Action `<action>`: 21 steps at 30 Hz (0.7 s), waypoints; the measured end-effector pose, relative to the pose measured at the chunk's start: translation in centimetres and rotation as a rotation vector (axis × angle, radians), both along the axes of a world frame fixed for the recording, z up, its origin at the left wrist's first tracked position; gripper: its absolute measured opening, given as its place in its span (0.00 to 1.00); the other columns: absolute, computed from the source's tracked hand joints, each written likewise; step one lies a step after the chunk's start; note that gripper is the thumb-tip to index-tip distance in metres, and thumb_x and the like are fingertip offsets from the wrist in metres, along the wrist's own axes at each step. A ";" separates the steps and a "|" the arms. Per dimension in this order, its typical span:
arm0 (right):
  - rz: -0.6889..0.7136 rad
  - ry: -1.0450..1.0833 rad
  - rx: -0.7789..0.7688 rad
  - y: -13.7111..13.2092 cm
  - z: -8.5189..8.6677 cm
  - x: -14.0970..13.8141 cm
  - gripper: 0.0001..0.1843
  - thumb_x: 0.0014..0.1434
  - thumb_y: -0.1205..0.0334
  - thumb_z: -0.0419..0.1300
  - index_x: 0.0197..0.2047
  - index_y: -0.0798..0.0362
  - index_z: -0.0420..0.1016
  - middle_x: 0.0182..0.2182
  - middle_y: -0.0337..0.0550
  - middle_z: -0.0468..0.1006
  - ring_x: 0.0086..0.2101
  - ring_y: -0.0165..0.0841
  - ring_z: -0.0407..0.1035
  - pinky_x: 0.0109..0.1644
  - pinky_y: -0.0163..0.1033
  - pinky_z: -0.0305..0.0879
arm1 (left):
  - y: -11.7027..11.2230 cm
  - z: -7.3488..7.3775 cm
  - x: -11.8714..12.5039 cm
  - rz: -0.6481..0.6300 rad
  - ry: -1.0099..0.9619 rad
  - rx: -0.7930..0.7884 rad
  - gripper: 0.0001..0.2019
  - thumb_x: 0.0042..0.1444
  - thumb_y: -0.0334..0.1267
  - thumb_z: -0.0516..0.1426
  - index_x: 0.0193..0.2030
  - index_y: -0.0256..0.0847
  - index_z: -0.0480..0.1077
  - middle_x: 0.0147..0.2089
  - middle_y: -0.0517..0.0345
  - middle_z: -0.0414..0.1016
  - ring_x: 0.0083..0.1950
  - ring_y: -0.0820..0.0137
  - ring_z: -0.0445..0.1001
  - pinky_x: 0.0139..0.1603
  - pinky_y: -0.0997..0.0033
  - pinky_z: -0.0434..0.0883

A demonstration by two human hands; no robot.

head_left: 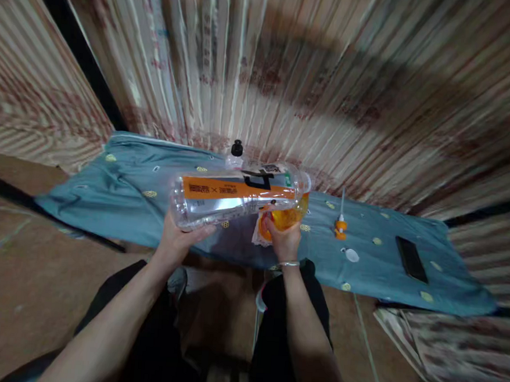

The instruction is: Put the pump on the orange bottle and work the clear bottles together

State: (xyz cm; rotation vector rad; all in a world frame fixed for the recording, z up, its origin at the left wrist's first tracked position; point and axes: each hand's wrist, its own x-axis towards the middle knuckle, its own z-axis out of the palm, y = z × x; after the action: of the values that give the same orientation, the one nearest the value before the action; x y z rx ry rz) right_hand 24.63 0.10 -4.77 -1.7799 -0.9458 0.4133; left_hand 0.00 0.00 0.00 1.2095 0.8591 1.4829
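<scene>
My left hand [180, 238] is closed around the base end of a large clear plastic bottle [237, 192] with an orange and silver label. The bottle lies nearly level in the air, its neck pointing right. Under that neck, my right hand [285, 239] grips a smaller bottle of orange-yellow liquid [288, 216]. The neck of the large bottle is right by the top of the smaller one; whether they touch or liquid flows, I cannot tell. To the right lies an orange pump head [340, 229] with a thin tube, near a small white cap [352, 255].
A blue-green cloth [124, 187] with yellow prints covers the narrow table. Behind the large bottle stands a bottle with a black cap [237, 148]. A dark phone [411, 259] rests at the right. Striped sheeting [289, 71] hangs along the back.
</scene>
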 end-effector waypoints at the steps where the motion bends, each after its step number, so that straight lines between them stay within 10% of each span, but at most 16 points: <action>1: 0.002 -0.006 -0.001 0.1 0.0 0.0 0.41 0.38 0.41 0.71 0.50 0.55 0.65 0.44 0.57 0.81 0.45 0.48 0.77 0.47 0.49 0.73 | -0.1 0.1 0.1 0.011 0.005 -0.008 0.32 0.38 0.45 0.72 0.52 0.37 0.74 0.51 0.47 0.79 0.55 0.51 0.76 0.63 0.50 0.68; 21: -0.020 -0.078 -0.003 0.1 0.0 0.3 0.40 0.40 0.48 0.73 0.51 0.59 0.66 0.47 0.62 0.80 0.50 0.51 0.75 0.48 0.48 0.72 | -0.4 1.4 1.0 0.044 0.010 -0.021 0.36 0.35 0.46 0.73 0.53 0.39 0.73 0.50 0.47 0.79 0.54 0.49 0.77 0.62 0.46 0.68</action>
State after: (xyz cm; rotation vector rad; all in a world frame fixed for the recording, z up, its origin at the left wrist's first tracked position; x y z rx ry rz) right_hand 24.98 0.24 -4.74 -1.8176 -0.9811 0.3341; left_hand 0.97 -0.44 1.43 1.1901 0.9109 1.5013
